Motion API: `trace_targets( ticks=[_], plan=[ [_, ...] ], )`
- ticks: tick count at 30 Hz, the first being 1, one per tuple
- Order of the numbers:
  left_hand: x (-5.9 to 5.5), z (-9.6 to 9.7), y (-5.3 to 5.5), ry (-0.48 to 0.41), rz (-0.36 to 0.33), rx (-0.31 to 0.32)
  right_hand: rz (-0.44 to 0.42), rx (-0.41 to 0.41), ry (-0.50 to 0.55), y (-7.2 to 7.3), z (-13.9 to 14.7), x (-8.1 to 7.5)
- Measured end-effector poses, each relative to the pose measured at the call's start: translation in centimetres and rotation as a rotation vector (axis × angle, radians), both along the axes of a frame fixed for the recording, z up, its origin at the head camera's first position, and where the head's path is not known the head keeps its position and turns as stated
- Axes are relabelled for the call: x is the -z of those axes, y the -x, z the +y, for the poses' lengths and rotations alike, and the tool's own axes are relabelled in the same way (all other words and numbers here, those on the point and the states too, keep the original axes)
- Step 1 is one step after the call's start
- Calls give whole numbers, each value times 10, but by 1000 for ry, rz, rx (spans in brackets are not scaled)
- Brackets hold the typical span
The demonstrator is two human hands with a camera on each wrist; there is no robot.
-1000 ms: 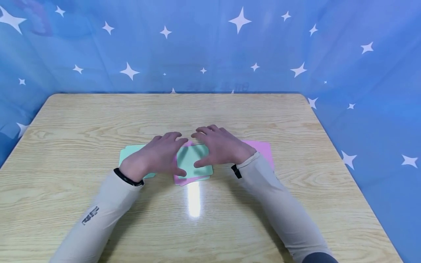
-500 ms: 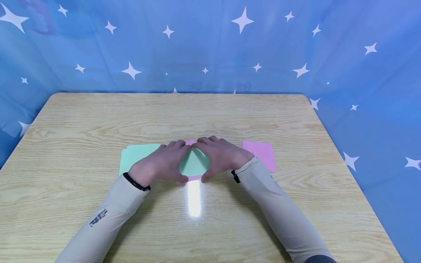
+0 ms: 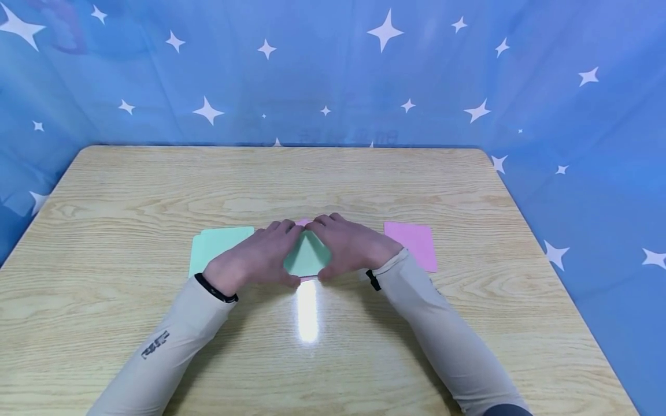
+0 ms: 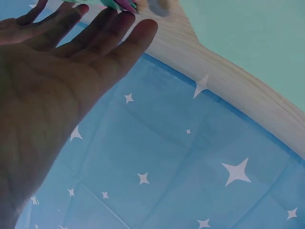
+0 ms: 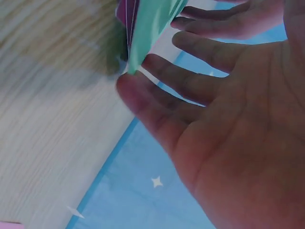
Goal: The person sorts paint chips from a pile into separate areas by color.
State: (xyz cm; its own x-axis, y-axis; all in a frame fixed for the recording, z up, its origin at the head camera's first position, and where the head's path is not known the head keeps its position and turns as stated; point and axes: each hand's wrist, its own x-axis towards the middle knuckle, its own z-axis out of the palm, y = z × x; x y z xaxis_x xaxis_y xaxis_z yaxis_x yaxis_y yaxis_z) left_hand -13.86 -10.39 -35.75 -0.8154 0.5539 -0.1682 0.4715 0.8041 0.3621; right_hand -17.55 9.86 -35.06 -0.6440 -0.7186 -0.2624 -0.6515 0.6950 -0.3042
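Note:
In the head view, a small stack of mint-green and pink cards (image 3: 307,254) lies mid-table, a green one on top. My left hand (image 3: 255,254) holds its left side, and my right hand (image 3: 354,245) holds the right side. Both thumbs are at the near edge; the other fingers reach toward the far edge, their index tips almost meeting. From the right wrist, the thumb and fingertips of the right hand (image 5: 238,129) touch the edges of the green card (image 5: 155,28). The left wrist view shows the left hand (image 4: 57,71) from its palm, with little of the stack.
Beside my left hand lie more mint-green cards (image 3: 221,242), partly covered by it. A pink card (image 3: 411,242) lies to the right, near my right wrist. The wooden table (image 3: 307,185) ends at a blue star-patterned cloth (image 3: 322,69) behind.
Both hands have come down and inward around the stack. Its cards, skewed a second ago, now line up more closely. The side cards stay put.

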Motion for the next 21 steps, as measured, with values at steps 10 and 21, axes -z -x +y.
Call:
trace_targets(
  ticks=[10,21],
  plan=[
    [-17,-12,6,-237,62,-4,96,-16,176,6,10,-17],
    [-42,-27,3,-203,114,-9,195,-38,241,2,15,-39]
  ],
)
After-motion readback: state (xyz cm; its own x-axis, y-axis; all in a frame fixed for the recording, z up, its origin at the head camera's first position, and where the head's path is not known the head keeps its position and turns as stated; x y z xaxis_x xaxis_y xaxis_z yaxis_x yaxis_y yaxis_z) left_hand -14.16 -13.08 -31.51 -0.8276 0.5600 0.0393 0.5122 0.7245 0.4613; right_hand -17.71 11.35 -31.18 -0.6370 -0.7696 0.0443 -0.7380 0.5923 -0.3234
